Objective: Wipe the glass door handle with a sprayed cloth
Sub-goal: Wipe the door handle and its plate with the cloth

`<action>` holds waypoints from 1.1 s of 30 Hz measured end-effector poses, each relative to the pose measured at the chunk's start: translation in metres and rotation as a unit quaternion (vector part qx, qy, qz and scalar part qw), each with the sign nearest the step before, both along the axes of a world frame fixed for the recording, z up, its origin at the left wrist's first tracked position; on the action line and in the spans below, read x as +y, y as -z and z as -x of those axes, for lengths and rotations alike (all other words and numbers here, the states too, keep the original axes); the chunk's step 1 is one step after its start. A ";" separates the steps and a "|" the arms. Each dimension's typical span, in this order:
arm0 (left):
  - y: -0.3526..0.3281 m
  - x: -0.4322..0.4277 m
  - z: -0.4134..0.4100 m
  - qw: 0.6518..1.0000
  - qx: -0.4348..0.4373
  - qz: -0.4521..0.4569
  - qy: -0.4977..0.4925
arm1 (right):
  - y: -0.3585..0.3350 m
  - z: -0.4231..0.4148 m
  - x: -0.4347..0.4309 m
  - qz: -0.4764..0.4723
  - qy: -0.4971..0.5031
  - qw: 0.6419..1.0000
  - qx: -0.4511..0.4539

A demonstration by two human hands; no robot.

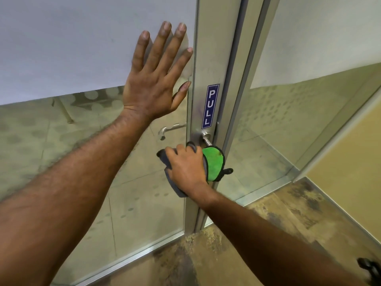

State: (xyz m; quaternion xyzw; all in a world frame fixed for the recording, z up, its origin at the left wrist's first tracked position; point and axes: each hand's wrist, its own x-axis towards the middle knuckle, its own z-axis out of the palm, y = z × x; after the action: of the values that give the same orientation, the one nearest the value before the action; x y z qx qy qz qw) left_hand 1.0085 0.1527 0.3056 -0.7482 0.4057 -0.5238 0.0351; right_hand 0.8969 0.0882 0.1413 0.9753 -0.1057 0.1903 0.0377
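Door handle (206, 138) lies mostly beneath the right hand (186, 168), which grips the cloth (214, 163) (green-faced); left hand (156, 79) presses flat, fingers spread, on the glass (82, 48).

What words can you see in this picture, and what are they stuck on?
"PULL" in white letters running top to bottom on a blue sticker, stuck on the metal door frame just above the handle.
No other words, numbers or brands can be read; the green and grey cloth in the right hand shows no label.
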 end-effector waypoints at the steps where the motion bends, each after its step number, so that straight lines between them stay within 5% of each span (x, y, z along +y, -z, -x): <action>1: 0.000 0.000 0.000 1.000 -0.001 0.000 0.002 | 0.005 0.003 -0.004 0.012 -0.024 1.000 -0.008; 10: 0.000 0.001 0.000 1.000 -0.015 0.004 0.007 | 0.010 0.007 -0.054 0.003 -0.191 0.980 -0.056; 15: 0.000 0.001 -0.001 1.000 -0.023 0.006 0.004 | 0.010 0.011 -0.066 -0.166 -0.137 0.966 -0.141; 19: 0.001 0.000 -0.002 1.000 -0.025 0.007 0.000 | 0.018 0.012 -0.044 -0.233 -0.003 0.946 -0.224; 25: 0.001 0.000 0.000 1.000 -0.008 0.002 0.005 | 0.008 -0.005 0.013 -0.102 0.083 0.985 -0.107; 33: 0.002 0.000 -0.001 1.000 -0.019 0.007 0.001 | 0.031 0.007 -0.027 0.107 -0.160 0.977 -0.091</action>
State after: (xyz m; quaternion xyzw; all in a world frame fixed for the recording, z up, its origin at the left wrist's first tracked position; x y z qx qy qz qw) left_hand 1.0099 0.1523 0.3034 -0.7377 0.4022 -0.5409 0.0371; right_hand 0.8897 0.0615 0.1105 0.9485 0.0699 0.2918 0.1015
